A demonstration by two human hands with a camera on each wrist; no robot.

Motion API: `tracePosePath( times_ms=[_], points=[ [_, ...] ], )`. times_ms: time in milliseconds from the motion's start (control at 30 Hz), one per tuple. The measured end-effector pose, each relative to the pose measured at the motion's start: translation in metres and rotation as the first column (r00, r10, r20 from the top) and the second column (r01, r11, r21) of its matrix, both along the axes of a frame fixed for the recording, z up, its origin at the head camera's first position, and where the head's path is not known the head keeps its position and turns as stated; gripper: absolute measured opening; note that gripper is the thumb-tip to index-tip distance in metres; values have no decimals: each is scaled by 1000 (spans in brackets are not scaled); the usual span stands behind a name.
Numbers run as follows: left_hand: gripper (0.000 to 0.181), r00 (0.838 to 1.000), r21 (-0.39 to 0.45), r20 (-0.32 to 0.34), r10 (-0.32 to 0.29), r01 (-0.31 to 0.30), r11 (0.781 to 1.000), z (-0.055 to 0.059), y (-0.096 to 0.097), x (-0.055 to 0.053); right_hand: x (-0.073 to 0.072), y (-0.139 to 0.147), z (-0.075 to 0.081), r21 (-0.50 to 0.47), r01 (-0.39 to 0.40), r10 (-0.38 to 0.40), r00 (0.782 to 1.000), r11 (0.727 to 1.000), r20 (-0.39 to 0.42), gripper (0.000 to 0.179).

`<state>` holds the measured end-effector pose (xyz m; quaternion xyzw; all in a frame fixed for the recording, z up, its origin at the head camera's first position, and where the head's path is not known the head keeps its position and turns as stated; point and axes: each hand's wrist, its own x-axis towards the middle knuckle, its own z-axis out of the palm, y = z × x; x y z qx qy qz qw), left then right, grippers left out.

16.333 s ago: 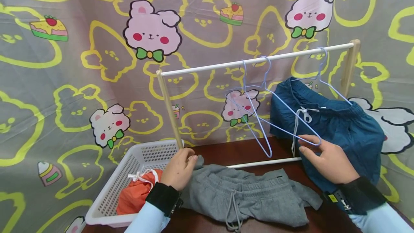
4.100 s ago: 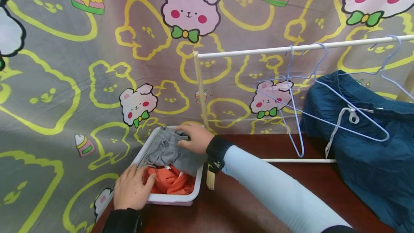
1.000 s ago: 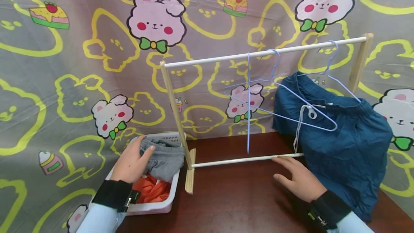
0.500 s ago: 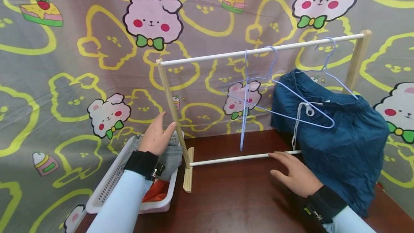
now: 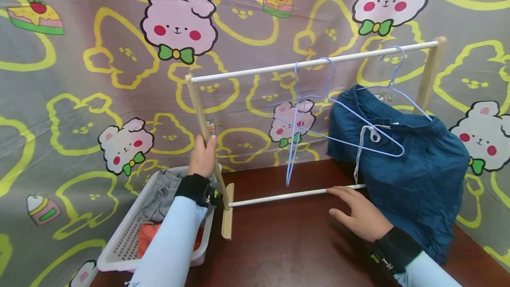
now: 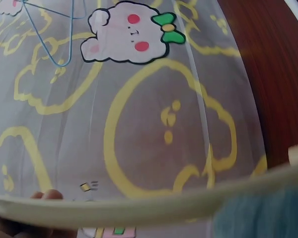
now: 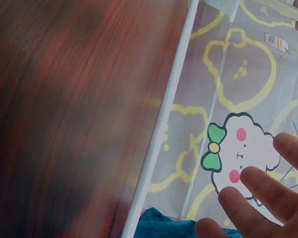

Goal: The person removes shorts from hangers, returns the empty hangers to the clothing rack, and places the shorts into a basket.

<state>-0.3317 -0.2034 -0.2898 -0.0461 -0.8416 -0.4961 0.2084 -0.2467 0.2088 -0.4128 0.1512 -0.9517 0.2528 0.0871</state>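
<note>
My left hand [image 5: 202, 157] holds the left wooden post of a small clothes rack [image 5: 198, 105], its thumb along the front; in the left wrist view the fingertips [image 6: 50, 194] show past the post. My right hand [image 5: 360, 214] has its fingers spread, fingertips close to the rack's lower white bar [image 5: 279, 197]. Blue shorts [image 5: 402, 176] with a white drawstring hang on the right of the rack. Two bare lilac hangers [image 5: 364, 132] hang at the middle of the top bar.
A white plastic basket [image 5: 104, 258] stands left of the rack. In it lie grey shorts [image 5: 159, 196] and an orange garment [image 5: 147, 236], partly hidden by my left arm. The table [image 5: 287, 242] is dark red-brown, with a patterned cloth [image 5: 247, 101] behind.
Earlier the grey shorts were moved from the table into the basket. In the last second my left hand left the basket and took hold of the post; the right hand stayed put.
</note>
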Motion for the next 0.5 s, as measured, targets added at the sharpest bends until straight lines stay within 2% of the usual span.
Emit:
tracePosePath(
  times_ms=[133,300,400,500],
  points=[
    [44,998,134,-55,-14,21,991,-5,8,-12,-2,1,-2,-6,5,-5,1000,1000,-7,59],
    [46,990,301,-137,-8,49,953,-11,18,-25,-5,6,-3,-13,-3,3,1000,1000,-21,57],
    [48,992,333,-129,16,28,942,-14,20,-29,-6,9,-2,-15,-10,9,1000,1000,-26,58],
    [51,993,335,-111,38,1,942,-15,19,-31,-6,14,2,-13,-8,8,999,1000,-37,59]
  ],
)
